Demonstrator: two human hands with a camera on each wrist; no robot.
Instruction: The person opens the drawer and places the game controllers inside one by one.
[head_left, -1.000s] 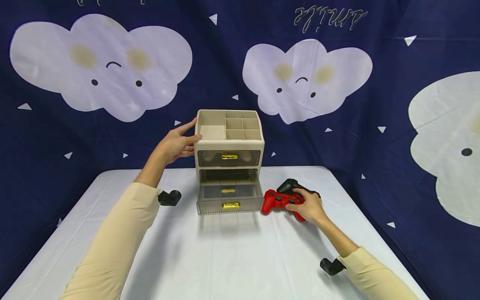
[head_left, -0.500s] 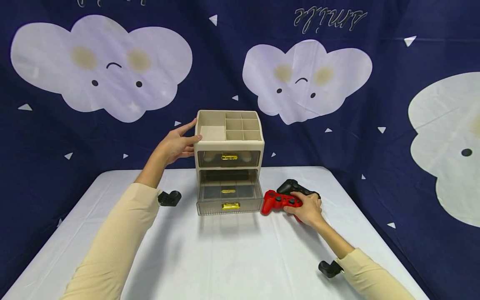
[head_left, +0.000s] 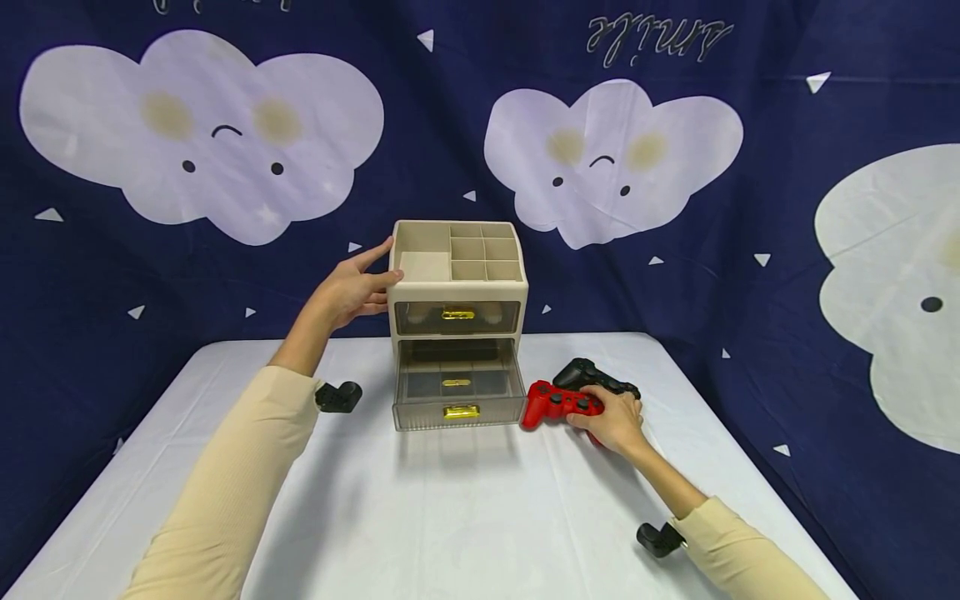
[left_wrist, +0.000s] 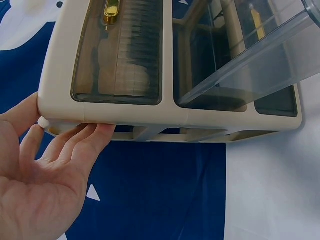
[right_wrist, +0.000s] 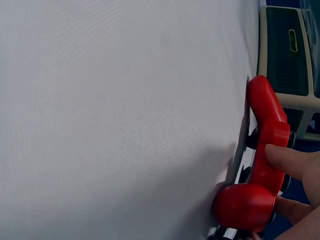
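Right grip on red controller, white table, navy backdrop

red controller partly covered, black controller partly hidden, rightmost cloud cropped

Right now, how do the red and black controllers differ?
Colour: the red controller is bright red with dark sticks; the black controller is dark all over.
Hold: the right hand grips the red controller; the black controller shows no clear grip.
Place: the red controller sits nearer the person and closer to the pulled-out drawer; the black controller lies behind it.
Shared: both are game controllers, right of the drawer.
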